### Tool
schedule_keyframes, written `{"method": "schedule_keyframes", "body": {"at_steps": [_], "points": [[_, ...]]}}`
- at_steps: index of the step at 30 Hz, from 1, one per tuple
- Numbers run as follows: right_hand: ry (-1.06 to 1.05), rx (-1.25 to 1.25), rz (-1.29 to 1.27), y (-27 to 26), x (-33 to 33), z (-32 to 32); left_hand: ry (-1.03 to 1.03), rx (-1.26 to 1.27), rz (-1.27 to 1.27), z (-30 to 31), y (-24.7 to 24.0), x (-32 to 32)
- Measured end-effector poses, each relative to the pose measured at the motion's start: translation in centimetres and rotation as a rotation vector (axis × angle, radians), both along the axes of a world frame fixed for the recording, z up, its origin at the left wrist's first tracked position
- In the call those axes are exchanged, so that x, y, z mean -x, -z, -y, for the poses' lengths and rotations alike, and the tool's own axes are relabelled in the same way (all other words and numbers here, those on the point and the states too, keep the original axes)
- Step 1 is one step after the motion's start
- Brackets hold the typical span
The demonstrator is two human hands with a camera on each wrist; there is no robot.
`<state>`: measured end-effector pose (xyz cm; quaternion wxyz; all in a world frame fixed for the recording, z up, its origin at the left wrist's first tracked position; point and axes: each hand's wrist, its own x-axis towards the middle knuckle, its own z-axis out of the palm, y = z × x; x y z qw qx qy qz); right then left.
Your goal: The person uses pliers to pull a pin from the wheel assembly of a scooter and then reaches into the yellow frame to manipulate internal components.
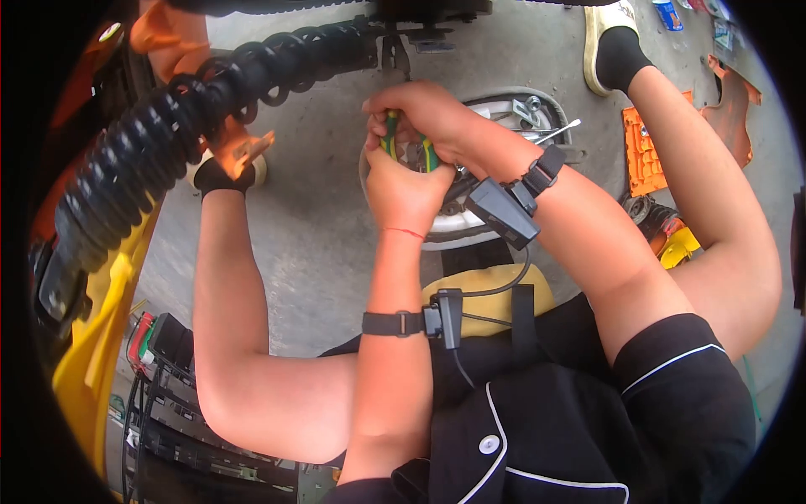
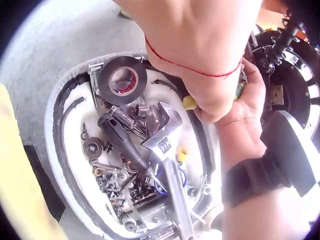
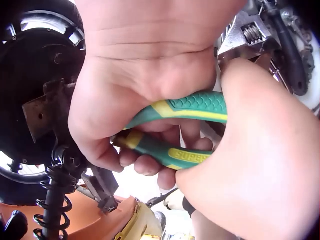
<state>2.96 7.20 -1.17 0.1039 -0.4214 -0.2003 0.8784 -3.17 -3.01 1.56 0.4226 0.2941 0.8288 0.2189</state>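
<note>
Both hands are together on a pair of pliers (image 3: pixel 195 107) with green and yellow handles, below the dark metal parts at the top of the head view. My right hand (image 1: pixel 424 113) reaches in from the right, its palm over one handle and its fingers curled around the other side. From below, my left hand (image 1: pixel 407 189), with a red string at its wrist, grips the handle ends. The handles stand apart and draw together toward the wheel hub (image 3: pixel 30 95) in the right wrist view. Fingers hide the pliers' head there.
An oval white tray (image 2: pixel 80 120) below the hands holds a tape roll (image 2: pixel 122 82), an adjustable wrench (image 2: pixel 170 130), a black-handled screwdriver (image 2: pixel 120 140) and small hardware. A coil spring (image 1: pixel 126 160) crosses the upper left. Orange panels (image 1: pixel 642 151) lie on the floor at right.
</note>
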Motion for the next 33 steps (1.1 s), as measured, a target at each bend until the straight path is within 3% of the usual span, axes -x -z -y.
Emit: {"method": "schedule_keyframes", "body": {"at_steps": [4, 6, 7, 8, 9, 10, 12, 14, 16, 17, 18, 20, 22, 24, 25, 26, 28, 30, 32, 33], "points": [[0.093, 0.013, 0.231, -1.6, 1.4, 0.3, 0.080, -0.130, 0.129, 0.9, 2.3, 2.2], [0.073, -0.067, 0.358, -0.5, 2.1, 0.8, 0.047, -0.283, 0.584, 1.2, 3.5, 2.7], [0.053, -0.151, 0.475, -0.3, 2.5, 0.8, 0.048, -0.302, 0.594, 1.2, 3.6, 2.9], [0.051, -0.165, 0.487, 0.0, 2.5, 0.8, 0.022, -0.275, 0.788, 1.3, 3.8, 3.0], [-0.106, -0.317, 0.676, -0.4, 2.6, 0.6, -0.004, -0.244, 0.981, 1.3, 3.7, 2.9], [-0.266, -0.468, 0.860, -0.8, 2.6, 0.5, -0.003, -0.255, 0.991, 1.3, 3.6, 2.8], [-0.292, -0.485, 0.954, -3.0, 2.6, 0.3, -0.109, -0.140, 1.299, 1.2, 3.4, 2.8], [-0.322, -0.493, 1.032, -4.5, 3.0, 0.9, -0.114, -0.197, 1.322, 2.2, 4.5, 3.2], [-0.285, -0.501, 1.094, -5.1, 3.4, 1.4, -0.227, 0.000, 1.523, 3.4, 5.7, 4.0], [-0.280, -0.501, 1.094, -5.3, 3.7, 1.8, -0.387, -0.077, 1.669, 4.2, 6.4, 3.0], [-0.228, -0.501, 1.129, -5.3, 4.1, 2.3, -0.378, -0.077, 1.667, 4.1, 5.2, 2.9], [-0.161, -0.505, 1.165, -4.9, 3.9, 2.7, -0.584, 0.044, 1.491, 3.7, 1.9, 2.9], [-0.241, -0.418, 1.037, -4.0, 2.7, 3.5, -0.523, 0.034, 1.586, 5.2, 4.0, 3.5], [-0.258, -0.406, 0.941, -2.1, 1.5, 4.1, -0.174, 0.135, 1.638, 6.0, 6.9, 4.6], [-0.281, -0.385, 0.852, -1.4, 1.0, 4.3, -0.144, 0.147, 1.475, 5.7, 5.5, 4.4], [-0.279, -0.390, 0.849, -0.7, 0.5, 4.4, -0.141, 0.142, 1.472, 5.2, 4.2, 3.9], [-0.202, -0.313, 0.638, -0.2, -0.2, 4.3, -0.104, 0.033, 1.076, 4.1, 1.4, 2.8], [-0.124, -0.250, 0.593, -0.4, -0.7, 4.5, -0.030, 0.077, 0.977, 4.1, 1.9, 3.5], [-0.040, -0.192, 0.543, -1.3, -1.0, 4.7, 0.242, 0.081, 0.628, 3.9, 2.1, 3.9], [0.015, -0.180, 0.526, -1.8, -1.0, 5.0, 0.250, 0.064, 0.618, 3.6, 1.3, 3.7]]}}
